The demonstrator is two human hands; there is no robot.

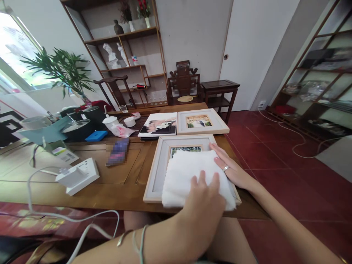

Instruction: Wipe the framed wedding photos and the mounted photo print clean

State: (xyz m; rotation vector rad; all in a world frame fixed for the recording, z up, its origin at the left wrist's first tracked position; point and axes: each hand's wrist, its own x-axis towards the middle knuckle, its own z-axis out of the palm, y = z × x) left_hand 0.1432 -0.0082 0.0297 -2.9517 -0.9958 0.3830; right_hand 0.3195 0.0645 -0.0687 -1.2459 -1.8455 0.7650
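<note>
A pale wooden picture frame (156,172) lies flat at the near edge of the wooden table (121,190). A folded white cloth (187,172) covers most of its glass. My left hand (205,200) rests on the cloth's near edge with fingers laid flat and slightly apart. My right hand (229,167), a ring on one finger, lies flat along the frame's right side, fingertips touching the cloth. Neither hand grips anything.
Farther back lie a second framed photo (202,121) and an unframed print (158,124). To the left are a white power strip (78,176) with cables, a blue box (96,135), pots, cups and a plant (62,69). Shelves and a dark chair (183,82) stand by the wall.
</note>
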